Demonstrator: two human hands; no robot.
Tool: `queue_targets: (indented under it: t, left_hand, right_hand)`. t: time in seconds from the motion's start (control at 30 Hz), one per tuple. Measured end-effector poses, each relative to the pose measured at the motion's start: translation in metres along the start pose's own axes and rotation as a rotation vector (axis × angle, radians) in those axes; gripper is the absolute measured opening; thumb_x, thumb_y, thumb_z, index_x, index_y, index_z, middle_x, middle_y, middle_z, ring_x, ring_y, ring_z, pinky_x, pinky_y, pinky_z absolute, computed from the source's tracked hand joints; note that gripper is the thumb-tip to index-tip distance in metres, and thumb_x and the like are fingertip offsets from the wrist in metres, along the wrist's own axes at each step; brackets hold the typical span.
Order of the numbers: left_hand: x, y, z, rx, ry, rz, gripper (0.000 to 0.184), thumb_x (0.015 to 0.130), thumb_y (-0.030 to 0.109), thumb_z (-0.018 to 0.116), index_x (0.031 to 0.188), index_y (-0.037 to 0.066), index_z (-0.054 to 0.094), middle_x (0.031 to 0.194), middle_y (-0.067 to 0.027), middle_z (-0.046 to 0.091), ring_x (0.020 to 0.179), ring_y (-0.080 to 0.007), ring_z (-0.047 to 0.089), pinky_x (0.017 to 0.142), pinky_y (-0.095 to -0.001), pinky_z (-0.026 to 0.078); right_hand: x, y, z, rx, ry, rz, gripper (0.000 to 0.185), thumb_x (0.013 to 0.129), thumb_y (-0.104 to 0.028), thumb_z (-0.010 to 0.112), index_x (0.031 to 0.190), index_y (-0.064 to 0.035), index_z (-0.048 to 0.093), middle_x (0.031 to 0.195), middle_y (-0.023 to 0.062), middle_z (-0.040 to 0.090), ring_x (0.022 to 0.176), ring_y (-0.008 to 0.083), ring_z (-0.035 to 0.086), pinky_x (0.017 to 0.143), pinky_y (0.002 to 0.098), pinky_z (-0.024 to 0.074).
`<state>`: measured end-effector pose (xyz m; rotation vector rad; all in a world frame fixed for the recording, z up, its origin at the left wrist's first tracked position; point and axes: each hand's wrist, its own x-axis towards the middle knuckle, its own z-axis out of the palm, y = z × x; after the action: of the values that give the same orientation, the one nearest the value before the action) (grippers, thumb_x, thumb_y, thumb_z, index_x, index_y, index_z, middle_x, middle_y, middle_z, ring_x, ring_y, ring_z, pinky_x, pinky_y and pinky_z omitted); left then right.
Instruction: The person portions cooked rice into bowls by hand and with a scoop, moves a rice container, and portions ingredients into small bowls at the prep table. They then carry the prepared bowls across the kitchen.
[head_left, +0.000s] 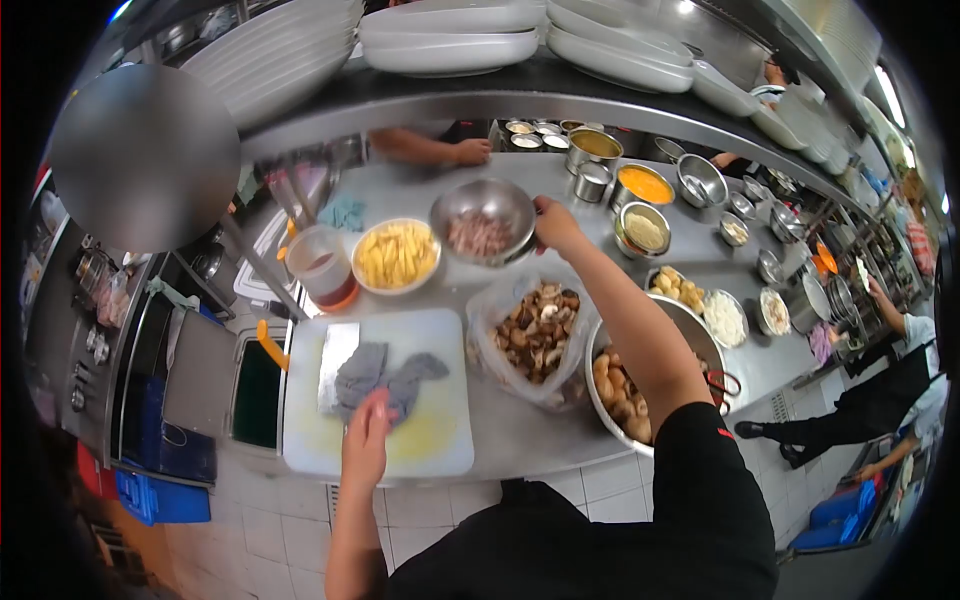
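Note:
My right hand (556, 226) grips the right rim of a steel bowl (485, 198) holding pieces of pinkish meat (480, 236). My left hand (368, 432) is over the front of the white cutting board (305, 440). Its fingers stretch forward to the edge of a crumpled grey cloth (388, 378); whether they press on the cloth I cannot tell. A broad metal blade (338, 362) lies flat on the board, partly hidden by the cloth. Yellowish wet stains mark the board around it.
Behind the board stand a plastic jug (322, 268) of reddish liquid and a bowl of yellow strips (398, 256). Cut mushrooms (540, 335) fill a plastic bag beside a large steel bowl (705, 345). Stacked plates (450, 45) line the overhead shelf. A co-worker's arm (425, 148) rests across the counter.

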<state>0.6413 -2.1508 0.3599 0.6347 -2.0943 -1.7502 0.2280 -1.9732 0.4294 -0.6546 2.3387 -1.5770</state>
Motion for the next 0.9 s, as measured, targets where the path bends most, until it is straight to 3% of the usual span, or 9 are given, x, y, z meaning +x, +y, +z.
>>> queue_targets:
  t: [0.17, 0.37, 0.43, 0.53, 0.63, 0.7, 0.77, 0.83, 0.9]
  left_hand:
    - [-0.022, -0.050, 0.008, -0.009, 0.028, -0.262, 0.044, 0.100, 0.034, 0.046, 0.123, -0.003, 0.054, 0.112, -0.0125, 0.063, 0.089, -0.0205, 0.066, 0.074, -0.0299, 0.051]
    - [-0.025, -0.047, 0.009, -0.052, 0.203, -0.418, 0.043, 0.099, 0.033, 0.047, 0.122, -0.003, 0.053, 0.109, -0.0134, 0.064, 0.087, -0.0206, 0.066, 0.071, -0.0301, 0.052]
    - [-0.011, -0.042, 0.012, -0.045, 0.228, -0.420, 0.042, 0.099, 0.032, 0.048, 0.121, -0.003, 0.054, 0.109, -0.0134, 0.064, 0.087, -0.0201, 0.066, 0.071, -0.0301, 0.052]
    - [0.034, -0.010, 0.016, 0.044, 0.175, -0.233, 0.036, 0.098, 0.027, 0.051, 0.116, -0.004, 0.058, 0.103, -0.0115, 0.066, 0.086, -0.0178, 0.066, 0.072, -0.0289, 0.052]
    - [0.091, 0.069, 0.011, 0.155, 0.207, -0.017, 0.027, 0.096, 0.020, 0.055, 0.108, -0.003, 0.063, 0.098, -0.0100, 0.068, 0.085, -0.0144, 0.065, 0.075, -0.0269, 0.051]
    - [0.126, 0.130, 0.002, 0.296, 0.221, 0.314, 0.023, 0.095, 0.017, 0.056, 0.103, -0.002, 0.065, 0.096, -0.0104, 0.068, 0.085, -0.0128, 0.064, 0.075, -0.0257, 0.049]
    - [0.154, 0.208, 0.010, 0.405, 0.293, 0.680, 0.017, 0.091, 0.010, 0.059, 0.100, -0.003, 0.065, 0.089, -0.0100, 0.067, 0.083, -0.0129, 0.063, 0.074, -0.0253, 0.049]
    - [0.173, 0.292, 0.035, 0.461, 0.292, 1.101, 0.016, 0.087, 0.010, 0.064, 0.098, 0.000, 0.065, 0.090, -0.0104, 0.065, 0.079, -0.0206, 0.062, 0.072, -0.0302, 0.048]
    - [0.199, 0.349, 0.054, 0.879, 0.466, 1.488, 0.031, 0.084, 0.026, 0.067, 0.106, 0.005, 0.065, 0.097, -0.0106, 0.066, 0.087, -0.0310, 0.060, 0.079, -0.0405, 0.048]
  right_hand:
    - [0.142, 0.105, -0.029, -0.038, 0.297, 0.125, 0.016, 0.085, -0.006, 0.048, 0.096, 0.0022, 0.056, 0.072, 0.0150, 0.062, 0.051, 0.0239, 0.062, 0.040, 0.0348, 0.0503]
    - [0.242, 0.199, -0.006, 0.096, 0.343, 0.361, 0.018, 0.084, -0.005, 0.048, 0.100, 0.0033, 0.053, 0.078, 0.0184, 0.062, 0.058, 0.0288, 0.065, 0.047, 0.0417, 0.0563]
    - [0.260, 0.208, 0.001, 0.426, 0.171, 0.413, 0.031, 0.086, -0.008, 0.048, 0.112, 0.0082, 0.056, 0.085, 0.0214, 0.065, 0.064, 0.0282, 0.068, 0.049, 0.0378, 0.0577]
    - [0.272, 0.207, 0.006, 0.421, 0.176, 0.390, 0.032, 0.087, -0.011, 0.048, 0.110, 0.0096, 0.056, 0.091, 0.0225, 0.064, 0.071, 0.0280, 0.069, 0.053, 0.0385, 0.0594]
    - [0.257, 0.175, -0.001, 0.150, 0.131, 0.388, 0.030, 0.088, -0.014, 0.049, 0.107, 0.0076, 0.057, 0.093, 0.0201, 0.064, 0.072, 0.0268, 0.069, 0.053, 0.0371, 0.0585]
    - [0.231, 0.143, -0.012, 0.002, 0.151, 0.384, 0.028, 0.088, -0.015, 0.049, 0.105, 0.0060, 0.058, 0.092, 0.0190, 0.064, 0.071, 0.0260, 0.069, 0.052, 0.0365, 0.0578]
    - [0.198, 0.114, -0.024, -0.180, -0.032, 0.305, 0.031, 0.086, -0.013, 0.052, 0.114, 0.0004, 0.055, 0.093, 0.0148, 0.063, 0.072, 0.0234, 0.067, 0.052, 0.0352, 0.0561]
    - [0.159, 0.088, -0.036, -0.270, -0.242, 0.203, 0.035, 0.087, -0.016, 0.055, 0.119, -0.0024, 0.056, 0.094, 0.0126, 0.064, 0.076, 0.0212, 0.067, 0.054, 0.0329, 0.0547]
    - [0.095, 0.049, -0.039, -0.299, -0.223, 0.105, 0.038, 0.086, -0.019, 0.059, 0.121, -0.0039, 0.057, 0.099, 0.0133, 0.066, 0.079, 0.0224, 0.068, 0.063, 0.0353, 0.0553]
